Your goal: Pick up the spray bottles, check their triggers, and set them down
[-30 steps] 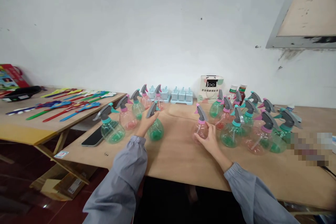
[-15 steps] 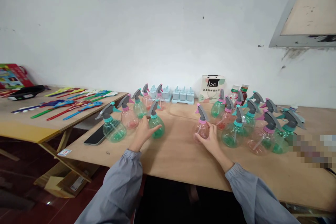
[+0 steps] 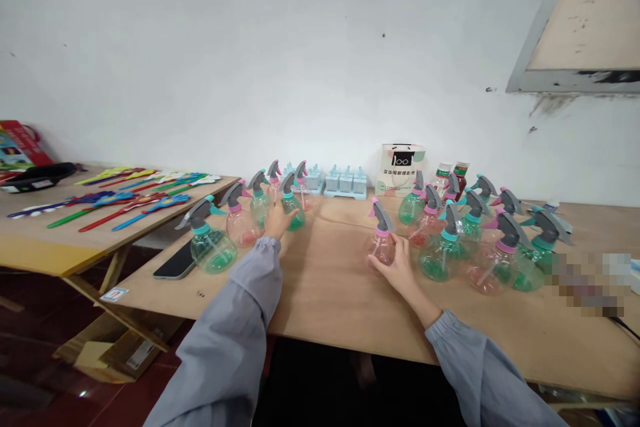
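Observation:
My left hand [image 3: 278,219] is around the lower left side of a green spray bottle [image 3: 295,213] with a teal collar, at the back of the left group. To its left stand a pink spray bottle [image 3: 243,225] and a large green one [image 3: 215,252]. My right hand [image 3: 397,261] grips the body of a pink spray bottle [image 3: 381,247], which stands upright on the table right of the middle. Several green and pink spray bottles stand right of it, among them a green one [image 3: 436,257] and a pink one [image 3: 490,270].
A black phone [image 3: 175,263] lies at the left of the wooden table [image 3: 330,307]. Pale blue moulds [image 3: 346,183], a paper bag [image 3: 400,170] and two jars [image 3: 457,180] stand along the wall. Colourful hand-shaped sticks [image 3: 125,203] lie on the left table.
My left hand has moved the green bottle away from me, to the back beside the pink ones. My right hand stays on its pink bottle. The view has shifted slightly.

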Available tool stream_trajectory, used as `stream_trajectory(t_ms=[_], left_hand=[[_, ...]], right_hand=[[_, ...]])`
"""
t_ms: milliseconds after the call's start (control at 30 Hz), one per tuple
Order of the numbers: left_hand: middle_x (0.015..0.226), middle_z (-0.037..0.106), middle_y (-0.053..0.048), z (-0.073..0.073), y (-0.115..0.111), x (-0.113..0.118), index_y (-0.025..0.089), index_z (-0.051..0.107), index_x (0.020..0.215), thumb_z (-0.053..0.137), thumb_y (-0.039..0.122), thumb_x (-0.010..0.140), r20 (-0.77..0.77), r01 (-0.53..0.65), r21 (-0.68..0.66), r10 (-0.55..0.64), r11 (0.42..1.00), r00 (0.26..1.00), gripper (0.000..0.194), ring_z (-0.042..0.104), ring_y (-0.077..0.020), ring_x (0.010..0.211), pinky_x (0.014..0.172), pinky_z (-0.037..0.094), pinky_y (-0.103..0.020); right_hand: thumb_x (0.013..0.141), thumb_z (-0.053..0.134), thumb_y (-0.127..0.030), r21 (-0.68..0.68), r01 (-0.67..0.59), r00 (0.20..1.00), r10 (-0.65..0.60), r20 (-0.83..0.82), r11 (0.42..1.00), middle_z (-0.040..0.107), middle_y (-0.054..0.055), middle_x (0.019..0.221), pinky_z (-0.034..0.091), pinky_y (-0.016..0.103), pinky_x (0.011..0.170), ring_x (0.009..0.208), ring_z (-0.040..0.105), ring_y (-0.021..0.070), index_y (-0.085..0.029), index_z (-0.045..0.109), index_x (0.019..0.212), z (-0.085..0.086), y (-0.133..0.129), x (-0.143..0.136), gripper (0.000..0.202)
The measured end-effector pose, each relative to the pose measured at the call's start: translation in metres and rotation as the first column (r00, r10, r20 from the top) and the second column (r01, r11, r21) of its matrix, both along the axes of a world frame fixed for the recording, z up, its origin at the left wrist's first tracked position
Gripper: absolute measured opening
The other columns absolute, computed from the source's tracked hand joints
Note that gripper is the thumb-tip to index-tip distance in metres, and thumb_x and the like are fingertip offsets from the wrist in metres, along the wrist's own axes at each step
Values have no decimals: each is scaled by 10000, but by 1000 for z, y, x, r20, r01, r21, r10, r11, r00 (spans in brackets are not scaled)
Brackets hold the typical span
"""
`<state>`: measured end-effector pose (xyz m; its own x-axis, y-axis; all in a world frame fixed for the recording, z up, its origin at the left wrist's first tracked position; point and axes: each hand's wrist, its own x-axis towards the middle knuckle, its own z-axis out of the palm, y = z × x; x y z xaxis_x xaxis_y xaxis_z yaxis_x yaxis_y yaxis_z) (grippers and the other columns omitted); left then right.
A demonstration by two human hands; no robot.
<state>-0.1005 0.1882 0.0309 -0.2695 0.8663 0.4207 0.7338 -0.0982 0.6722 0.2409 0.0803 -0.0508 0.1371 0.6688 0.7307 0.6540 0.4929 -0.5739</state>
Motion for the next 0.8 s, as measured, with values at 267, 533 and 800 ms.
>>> stream_trajectory(t_ms=[267, 533, 800], left_hand=[[1516, 369, -327, 0, 3, 10, 36, 150, 1540, 712, 370, 831, -22, -46, 94, 48, 994, 999, 965, 396, -417, 1413, 1140, 337, -511], [1333, 536, -183, -4, -66, 78, 163, 470, 1335, 644, 457, 867, 66, 360, 322, -400, 876, 914, 579, 522, -313, 1284, 1123, 387, -471], [1387, 528, -130, -10, -116, 174, 281, 509, 1335, 830, 364, 690, 347, 477, 332, -576, 814, 740, 726, 488, -348, 1344, 1126, 382, -482]], right_hand=[[723, 749, -517, -5, 7, 1000, -7, 3, 1000, 503, 126, 1183, 454, 565, 1053, 1167, 547, 326, -183, 470, 1319, 1, -1, -2, 738], [736, 758, -552, -127, -182, 977, 164, -139, 975, 565, 180, 1343, 473, 568, 1067, 1266, 577, 336, -195, 391, 1395, -4, -4, -9, 835], [838, 668, -556, -257, -444, 879, 473, 64, 859, 578, 159, 1434, 508, 541, 1058, 1311, 585, 317, -223, 359, 1507, 14, -24, -16, 809]])
